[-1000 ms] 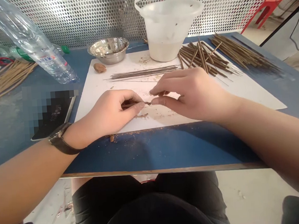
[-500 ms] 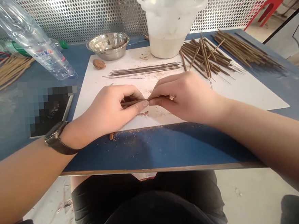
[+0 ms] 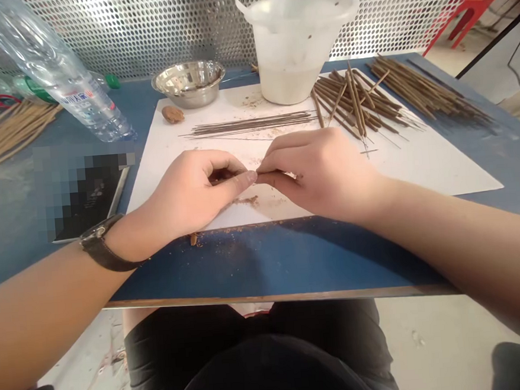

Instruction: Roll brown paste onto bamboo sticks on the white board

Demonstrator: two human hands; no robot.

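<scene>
My left hand (image 3: 192, 188) and my right hand (image 3: 325, 169) meet fingertip to fingertip above the white board (image 3: 436, 165). Both pinch a thin brown incense stick (image 3: 219, 176), largely hidden by the fingers; a bit of it shows inside the left hand's curl. Just beyond the hands, a row of thin bare dark sticks (image 3: 255, 123) lies on the board. To their right is a loose pile of thick, coated incense sticks (image 3: 355, 102). A brown lump of paste (image 3: 173, 114) rests at the board's far left corner.
A steel bowl (image 3: 190, 84) and a cloudy plastic bucket (image 3: 295, 56) stand at the back before a perforated metal panel (image 3: 141, 25). A bundle of brown sticks (image 3: 426, 88) lies right. Left are a plastic bottle (image 3: 69, 83) and a dark flat device (image 3: 93, 192). Brown crumbs dot the board.
Both hands stay pinched together at nearly the same spot. The brown stick inside my left hand shows less than before, and the left fingers have curled slightly.
</scene>
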